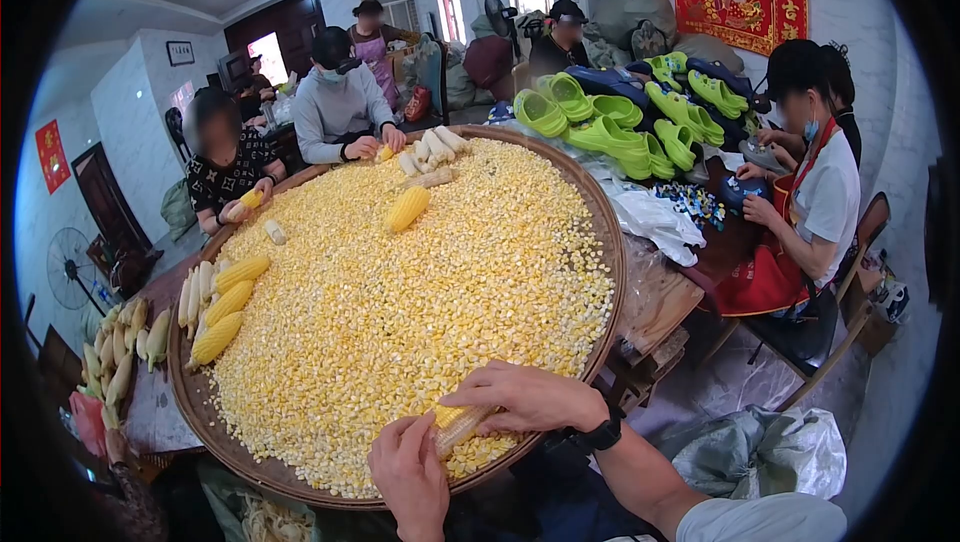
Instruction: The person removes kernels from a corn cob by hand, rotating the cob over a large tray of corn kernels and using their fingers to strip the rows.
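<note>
Our left hand (410,477) and right hand (527,397) both clasp a part-stripped cob (458,427) at the tray's (612,242) near edge, over loose kernels (400,292). We judge shelling is midway; next calls for thumbing off the yellow rows left.

Round tray (613,252) sits on the desk (672,310) in front of me, loose kernels (400,302) all over it. Near rim: my left hand (410,477) and right hand (525,397) together grip a cob (458,424) over the kernels. Whole cobs (228,307) lie inside the tray's left edge, a single cob (408,208) past centre, bare cobs (432,150) at the far rim. Cob pile (125,347) on the desk left of the tray. Clogs (620,127) far right, behind the tray. Two people (340,107) sit at the far rim, another person (820,192) on the right.
</note>
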`<state>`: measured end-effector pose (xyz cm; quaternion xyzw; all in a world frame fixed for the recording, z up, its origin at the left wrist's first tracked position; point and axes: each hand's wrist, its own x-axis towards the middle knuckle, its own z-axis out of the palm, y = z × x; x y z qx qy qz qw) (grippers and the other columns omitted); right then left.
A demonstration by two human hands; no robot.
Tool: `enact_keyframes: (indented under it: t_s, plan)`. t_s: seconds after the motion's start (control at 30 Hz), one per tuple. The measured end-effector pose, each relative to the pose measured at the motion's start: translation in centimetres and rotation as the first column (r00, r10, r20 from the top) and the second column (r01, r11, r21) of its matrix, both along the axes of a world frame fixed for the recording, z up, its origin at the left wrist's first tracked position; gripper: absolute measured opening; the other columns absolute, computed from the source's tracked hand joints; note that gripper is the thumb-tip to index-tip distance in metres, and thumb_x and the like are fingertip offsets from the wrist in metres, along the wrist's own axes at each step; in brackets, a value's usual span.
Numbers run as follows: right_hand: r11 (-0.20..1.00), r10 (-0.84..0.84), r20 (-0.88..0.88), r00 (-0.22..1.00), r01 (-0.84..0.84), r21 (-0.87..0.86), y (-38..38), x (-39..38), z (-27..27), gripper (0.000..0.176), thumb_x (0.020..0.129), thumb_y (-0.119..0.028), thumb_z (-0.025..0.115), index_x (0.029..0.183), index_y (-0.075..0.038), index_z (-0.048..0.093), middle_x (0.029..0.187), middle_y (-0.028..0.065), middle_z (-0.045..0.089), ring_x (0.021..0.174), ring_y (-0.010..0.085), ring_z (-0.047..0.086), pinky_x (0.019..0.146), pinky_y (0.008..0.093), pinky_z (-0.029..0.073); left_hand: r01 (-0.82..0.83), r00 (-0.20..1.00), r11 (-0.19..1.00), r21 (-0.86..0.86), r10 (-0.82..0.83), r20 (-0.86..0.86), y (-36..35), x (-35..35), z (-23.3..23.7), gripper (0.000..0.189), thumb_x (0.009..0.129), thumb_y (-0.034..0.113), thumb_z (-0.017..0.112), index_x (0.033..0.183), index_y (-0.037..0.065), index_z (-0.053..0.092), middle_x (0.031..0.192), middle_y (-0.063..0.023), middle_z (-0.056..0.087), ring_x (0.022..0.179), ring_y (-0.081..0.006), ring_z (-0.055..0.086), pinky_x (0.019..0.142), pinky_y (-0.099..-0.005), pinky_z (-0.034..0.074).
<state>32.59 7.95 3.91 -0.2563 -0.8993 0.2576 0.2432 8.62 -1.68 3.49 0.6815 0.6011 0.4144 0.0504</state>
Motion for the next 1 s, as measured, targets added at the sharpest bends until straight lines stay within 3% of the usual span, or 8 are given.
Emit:
enact_keyframes:
  t_s: [0.17, 0.33, 0.43, 0.63, 0.73, 0.83, 0.93, 1.0]
  plan:
    - [0.999, -0.028, -0.040, 0.999, 0.029, 0.023, -0.4, 0.0, 0.3, 0.068, 0.098, -0.027, 0.086, 0.160, -0.012, 0.064, 0.123, 0.0178, 0.071, 0.117, 0.0423, 0.067, 0.103, 0.0499, 0.054, 0.066, 0.998, 0.997, 0.027, -0.066, 0.000, 0.1, -0.3, -0.4, 0.030, 0.098, 0.008, 0.080, 0.127, 0.010, 0.084, 0.130, -0.0135, 0.075, 0.125, -0.0391, 0.068, 0.109, -0.0514, 0.052]
    - [0.999, -0.047, 0.009, 0.999, 0.047, -0.004, -0.5, 0.0, 0.8, 0.068, 0.098, -0.032, 0.086, 0.159, -0.011, 0.065, 0.118, 0.0201, 0.072, 0.114, 0.0431, 0.068, 0.101, 0.0506, 0.054, 0.078, 0.997, 0.996, 0.040, -0.077, -0.015, 0.0, -0.1, -0.3, 0.032, 0.094, 0.008, 0.085, 0.126, 0.009, 0.084, 0.133, -0.0144, 0.075, 0.134, -0.0416, 0.067, 0.114, -0.0536, 0.052]
    - [0.999, -0.051, 0.007, 0.999, 0.052, -0.010, -0.6, 0.0, 0.9, 0.068, 0.098, -0.032, 0.086, 0.159, -0.010, 0.065, 0.117, 0.0202, 0.073, 0.114, 0.0432, 0.068, 0.101, 0.0509, 0.054, 0.077, 0.997, 0.995, 0.064, -0.078, 0.022, -0.1, 0.0, -0.2, 0.031, 0.091, -0.001, 0.085, 0.121, 0.002, 0.083, 0.130, -0.0186, 0.077, 0.132, -0.0421, 0.070, 0.111, -0.0493, 0.057]
    - [0.999, -0.046, 0.046, 0.998, 0.046, -0.003, -0.4, 0.3, 0.7, 0.072, 0.100, -0.033, 0.085, 0.165, -0.016, 0.062, 0.121, 0.0177, 0.074, 0.113, 0.0400, 0.069, 0.100, 0.0487, 0.055, 0.071, 0.992, 0.997, 0.036, -0.075, 0.097, -0.1, -0.1, 0.0, 0.019, 0.088, -0.001, 0.087, 0.105, 0.000, 0.078, 0.128, -0.0194, 0.078, 0.131, -0.0420, 0.071, 0.111, -0.0496, 0.057]
    - [0.998, -0.063, 0.028, 0.998, 0.064, -0.007, -0.5, 0.3, 0.9, 0.069, 0.096, -0.030, 0.088, 0.160, -0.013, 0.066, 0.119, 0.0187, 0.074, 0.113, 0.0419, 0.069, 0.101, 0.0498, 0.055, 0.081, 0.990, 0.997, 0.018, -0.083, 0.116, -0.1, -0.1, 0.2, 0.022, 0.087, 0.004, 0.088, 0.105, 0.006, 0.075, 0.128, -0.0164, 0.077, 0.129, -0.0442, 0.070, 0.110, -0.0539, 0.054]
    - [0.997, -0.070, 0.007, 0.997, 0.071, -0.012, -0.6, 0.2, 1.3, 0.067, 0.094, -0.029, 0.088, 0.156, -0.012, 0.069, 0.118, 0.0192, 0.074, 0.114, 0.0428, 0.069, 0.102, 0.0501, 0.055, 0.093, 0.992, 0.995, 0.028, -0.095, 0.079, -0.2, 0.0, 0.3, 0.025, 0.087, -0.001, 0.088, 0.106, 0.002, 0.072, 0.128, -0.0202, 0.077, 0.130, -0.0425, 0.071, 0.110, -0.0504, 0.056]
    - [0.997, -0.075, -0.013, 0.997, 0.075, 0.009, -0.8, 0.0, 1.0, 0.066, 0.096, -0.031, 0.087, 0.156, -0.012, 0.069, 0.118, 0.0191, 0.074, 0.114, 0.0425, 0.069, 0.102, 0.0502, 0.055, 0.041, 0.989, 0.999, -0.006, -0.040, 0.143, -0.2, 0.5, 0.9, 0.028, 0.087, 0.000, 0.089, 0.110, 0.002, 0.074, 0.130, -0.0197, 0.077, 0.130, -0.0420, 0.071, 0.111, -0.0502, 0.056]
    - [0.996, -0.089, 0.013, 0.996, 0.089, -0.013, -1.0, 0.1, 1.7, 0.066, 0.096, -0.032, 0.087, 0.156, -0.012, 0.069, 0.118, 0.0191, 0.074, 0.114, 0.0425, 0.069, 0.102, 0.0502, 0.055, 0.036, 0.996, 0.999, 0.014, -0.037, 0.083, -0.2, 0.5, 1.0, 0.027, 0.086, 0.001, 0.090, 0.110, 0.002, 0.076, 0.131, -0.0189, 0.077, 0.131, -0.0417, 0.071, 0.111, -0.0503, 0.056]
